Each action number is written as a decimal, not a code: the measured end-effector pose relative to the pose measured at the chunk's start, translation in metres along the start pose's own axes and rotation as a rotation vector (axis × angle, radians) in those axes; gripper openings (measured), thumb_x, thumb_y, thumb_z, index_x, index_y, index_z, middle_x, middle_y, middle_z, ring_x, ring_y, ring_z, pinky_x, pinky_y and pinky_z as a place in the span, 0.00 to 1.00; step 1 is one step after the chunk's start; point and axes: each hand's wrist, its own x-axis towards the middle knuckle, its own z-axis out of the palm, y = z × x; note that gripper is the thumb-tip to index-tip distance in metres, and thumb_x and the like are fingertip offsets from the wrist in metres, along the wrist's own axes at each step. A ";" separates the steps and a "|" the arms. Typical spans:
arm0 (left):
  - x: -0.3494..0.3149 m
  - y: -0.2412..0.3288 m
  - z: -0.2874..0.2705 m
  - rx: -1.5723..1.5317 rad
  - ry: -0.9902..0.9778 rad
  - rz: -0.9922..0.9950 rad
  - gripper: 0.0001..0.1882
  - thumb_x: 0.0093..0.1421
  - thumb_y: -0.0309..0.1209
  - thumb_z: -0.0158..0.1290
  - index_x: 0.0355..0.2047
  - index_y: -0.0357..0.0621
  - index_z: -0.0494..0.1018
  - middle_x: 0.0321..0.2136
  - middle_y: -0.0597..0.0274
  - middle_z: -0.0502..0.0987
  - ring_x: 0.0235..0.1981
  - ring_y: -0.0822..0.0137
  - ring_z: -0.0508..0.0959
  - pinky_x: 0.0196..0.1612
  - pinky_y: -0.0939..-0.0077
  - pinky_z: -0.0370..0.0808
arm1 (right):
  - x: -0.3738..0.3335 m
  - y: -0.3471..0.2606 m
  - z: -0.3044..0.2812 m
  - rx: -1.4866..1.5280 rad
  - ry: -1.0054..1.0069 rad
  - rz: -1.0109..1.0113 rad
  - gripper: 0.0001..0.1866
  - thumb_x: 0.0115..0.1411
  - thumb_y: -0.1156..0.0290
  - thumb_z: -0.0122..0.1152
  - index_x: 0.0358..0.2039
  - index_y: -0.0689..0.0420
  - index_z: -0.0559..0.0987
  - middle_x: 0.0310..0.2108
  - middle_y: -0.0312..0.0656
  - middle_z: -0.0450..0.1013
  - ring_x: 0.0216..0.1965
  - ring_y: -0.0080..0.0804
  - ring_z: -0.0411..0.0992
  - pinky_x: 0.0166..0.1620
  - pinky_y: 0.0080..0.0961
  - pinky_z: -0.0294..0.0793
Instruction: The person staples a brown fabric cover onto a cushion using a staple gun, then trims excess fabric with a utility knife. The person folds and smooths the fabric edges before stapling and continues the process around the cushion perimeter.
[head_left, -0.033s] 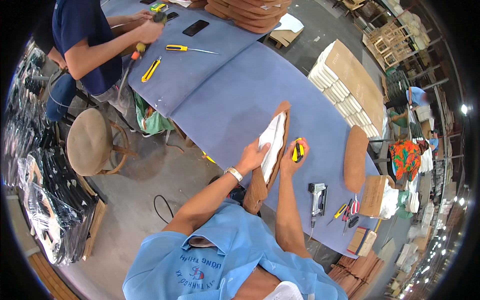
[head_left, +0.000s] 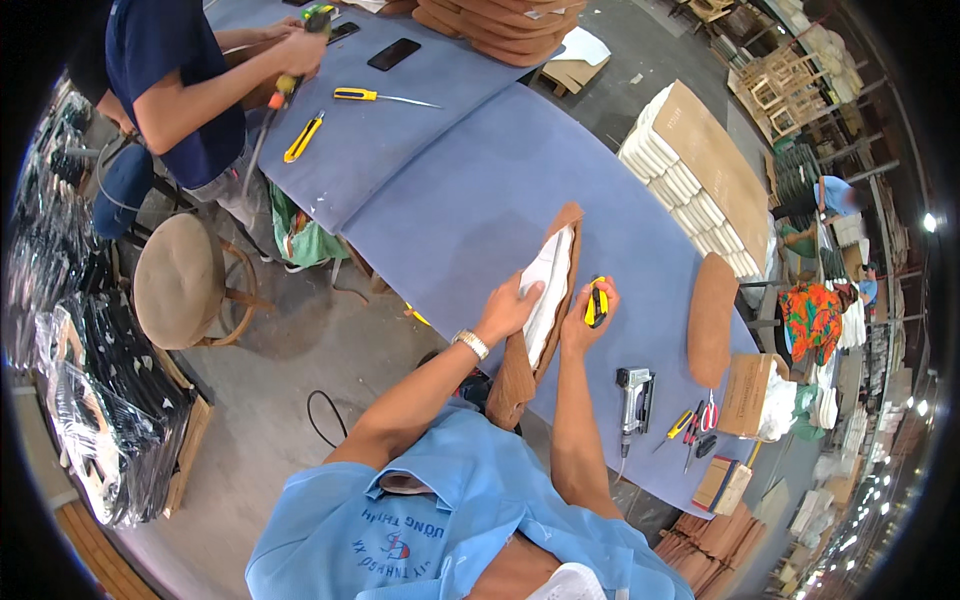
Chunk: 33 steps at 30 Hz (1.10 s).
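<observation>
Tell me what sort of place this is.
Likely a furniture upholstery workshop: the person's left hand holds a padded brown piece, what looks like a staple gun lies on the blue worktable, and wooden frames stand in the background.

- My shirt (head_left: 470, 470): light blue, collared, creased across the front.
- Collar (head_left: 590, 560) worn open, neckline forms a V.
- Sleeves (head_left: 315, 495): short, same light blue, forearms uncovered.
- Chest marking, my left side: small red-and-blue emblem (head_left: 397, 546), dark blue lettering (head_left: 428, 533) curved around it.
- Wristwatch (head_left: 469, 344) on my left wrist: shiny metal band, gold-silver tone.
- Left hand (head_left: 507, 308), right hand (head_left: 580, 325): both bare.
- White item (head_left: 570, 583) below my chin, cut off by lower edge; can't tell exactly what.
</observation>
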 end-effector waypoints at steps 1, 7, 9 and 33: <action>0.004 0.016 -0.003 0.094 0.029 0.013 0.32 0.71 0.48 0.51 0.61 0.30 0.71 0.49 0.38 0.82 0.49 0.50 0.83 0.54 0.61 0.77 | -0.001 -0.006 -0.002 -0.054 0.002 -0.046 0.14 0.68 0.79 0.60 0.53 0.59 0.72 0.60 0.52 0.68 0.62 0.42 0.68 0.64 0.36 0.67; 0.052 0.031 0.027 -0.056 0.042 -0.149 0.26 0.71 0.44 0.52 0.57 0.34 0.76 0.46 0.35 0.82 0.49 0.40 0.82 0.54 0.58 0.77 | 0.005 -0.005 0.002 0.047 -0.066 0.104 0.13 0.70 0.77 0.58 0.54 0.59 0.71 0.64 0.56 0.66 0.64 0.44 0.67 0.66 0.38 0.66; 0.047 0.009 0.048 -0.197 0.310 0.073 0.17 0.73 0.33 0.49 0.50 0.32 0.78 0.40 0.44 0.85 0.44 0.59 0.83 0.49 0.63 0.77 | 0.008 -0.025 0.012 0.071 -0.114 0.051 0.15 0.71 0.75 0.57 0.56 0.60 0.70 0.65 0.57 0.64 0.64 0.45 0.68 0.67 0.40 0.66; 0.143 0.070 -0.016 0.328 0.278 0.190 0.12 0.61 0.25 0.57 0.45 0.44 0.85 0.47 0.52 0.81 0.50 0.53 0.81 0.50 0.63 0.78 | 0.118 -0.016 0.041 0.519 -0.277 0.060 0.18 0.68 0.77 0.64 0.56 0.62 0.74 0.54 0.46 0.76 0.40 0.29 0.78 0.47 0.27 0.82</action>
